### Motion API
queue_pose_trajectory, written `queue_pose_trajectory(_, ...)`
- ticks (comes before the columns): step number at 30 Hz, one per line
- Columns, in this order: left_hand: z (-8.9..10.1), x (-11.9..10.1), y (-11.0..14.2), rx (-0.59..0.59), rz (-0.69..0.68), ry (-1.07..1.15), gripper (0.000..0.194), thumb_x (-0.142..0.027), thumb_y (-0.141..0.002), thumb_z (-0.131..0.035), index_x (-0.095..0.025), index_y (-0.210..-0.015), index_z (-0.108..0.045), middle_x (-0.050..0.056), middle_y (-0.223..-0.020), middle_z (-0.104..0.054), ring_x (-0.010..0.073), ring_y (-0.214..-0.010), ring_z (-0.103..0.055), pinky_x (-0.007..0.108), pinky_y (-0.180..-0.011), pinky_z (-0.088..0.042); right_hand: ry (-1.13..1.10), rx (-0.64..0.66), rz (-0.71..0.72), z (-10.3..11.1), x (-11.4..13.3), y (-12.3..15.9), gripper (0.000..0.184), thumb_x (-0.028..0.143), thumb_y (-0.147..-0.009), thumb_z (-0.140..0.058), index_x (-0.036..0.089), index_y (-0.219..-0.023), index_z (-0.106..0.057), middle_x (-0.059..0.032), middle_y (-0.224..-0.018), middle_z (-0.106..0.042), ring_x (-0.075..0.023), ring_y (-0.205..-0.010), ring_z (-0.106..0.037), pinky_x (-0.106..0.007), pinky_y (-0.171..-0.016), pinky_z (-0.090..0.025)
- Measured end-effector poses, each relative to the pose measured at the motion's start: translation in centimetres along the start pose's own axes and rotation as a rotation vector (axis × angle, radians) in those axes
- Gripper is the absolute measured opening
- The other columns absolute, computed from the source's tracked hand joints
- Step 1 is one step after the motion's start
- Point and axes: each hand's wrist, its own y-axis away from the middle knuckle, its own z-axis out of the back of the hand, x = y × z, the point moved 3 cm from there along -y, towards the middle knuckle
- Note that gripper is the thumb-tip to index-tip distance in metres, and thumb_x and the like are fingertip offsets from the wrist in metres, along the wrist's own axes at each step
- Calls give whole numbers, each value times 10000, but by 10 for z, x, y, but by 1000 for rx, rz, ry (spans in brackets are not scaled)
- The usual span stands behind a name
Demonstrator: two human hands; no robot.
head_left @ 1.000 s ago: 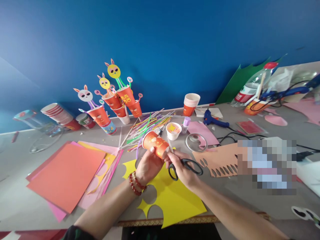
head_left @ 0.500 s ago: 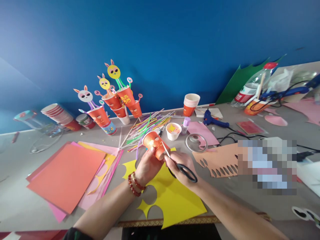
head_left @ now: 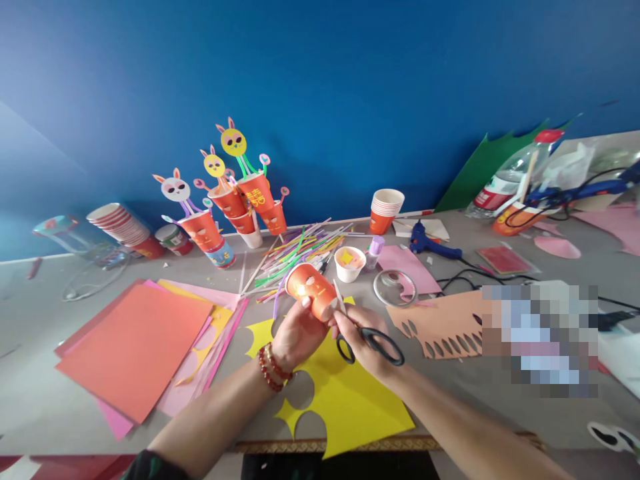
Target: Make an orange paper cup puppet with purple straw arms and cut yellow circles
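My left hand [head_left: 296,333] is wrapped round an orange paper cup [head_left: 313,291], held on its side above the table with its bottom facing away from me. My right hand [head_left: 361,339] grips black-handled scissors [head_left: 371,343]; their blades [head_left: 340,299] point up and lie against the cup's rim end. Both hands hover over a yellow sheet [head_left: 345,393] with scalloped cut-outs. A red bead bracelet circles my left wrist.
A stack of orange, pink and yellow paper [head_left: 135,343] lies at left. Rabbit-faced cup figures [head_left: 227,200], a cup stack [head_left: 386,210], loose straws [head_left: 295,250], a small white bowl [head_left: 349,262], a blue glue gun [head_left: 430,243], cables and a bottle [head_left: 515,177] stand behind.
The scissors have swung about the cup's rim end, blades up on its side half a second ago, now back near its rim. The cup turned slightly in my left hand.
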Motion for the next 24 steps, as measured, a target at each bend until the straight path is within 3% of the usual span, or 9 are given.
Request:
queue_pose_trajectory(5, 7, 1, 0, -114, -23, 38, 380, -371, -812, -732, -128, -1101, -682, 103, -1088, -721, 250, -1024, -653, 355, -944, -461, 398, 6, 216, 5, 3, -5, 319, 251, -984, -428, 200, -723, -604, -44, -634, -658, -169, -578, -619, -273, -561, -422)
queue_pose_trajectory(10, 9, 1, 1, -141, -42, 5, 358, -351, -804, -749, -131, -1081, -689, 101, -1058, -740, 284, -1109, -644, 409, -1025, -435, 536, -8, 348, 6, 8, -6, 278, 192, -968, -440, 199, -758, -622, -46, -621, -664, -177, -577, -622, -282, -577, -420)
queue_pose_trajectory(14, 6, 2, 2, -126, -56, -25, 365, -372, -808, -743, -135, -1080, -695, 100, -1044, -741, 275, -1084, -650, 386, -985, -460, 397, 1, 250, 6, 6, -4, 310, 230, -981, -433, 204, -717, -592, -44, -633, -651, -176, -570, -608, -287, -557, -412)
queue_pose_trajectory(18, -1, 3, 2, -79, -50, -18, 356, -377, -805, -741, -134, -1062, -695, 90, -1029, -733, 187, -830, -656, 301, -770, -509, 155, -13, 92, 3, 3, 0, 340, 292, -998, -423, 214, -712, -590, -30, -627, -646, -181, -593, -625, -284, -572, -445)
queue_pose_trajectory(21, -6, 4, 3, -63, -41, -14, 290, -368, -802, -744, -128, -958, -700, 64, -872, -713, 138, -652, -577, 276, -630, -478, -28, -29, -26, 1, 2, 1, 339, 324, -1003, -429, 223, -728, -601, -18, -622, -653, -180, -598, -646, -275, -580, -481)
queue_pose_trajectory(24, -7, 4, 2, -54, -72, -39, 264, -377, -798, -745, -133, -881, -689, 33, -727, -655, 148, -620, -549, 276, -557, -442, -176, -35, -109, -1, 4, 0, 354, 336, -1005, -434, 230, -706, -592, 4, -572, -629, -169, -543, -633, -260, -542, -492)
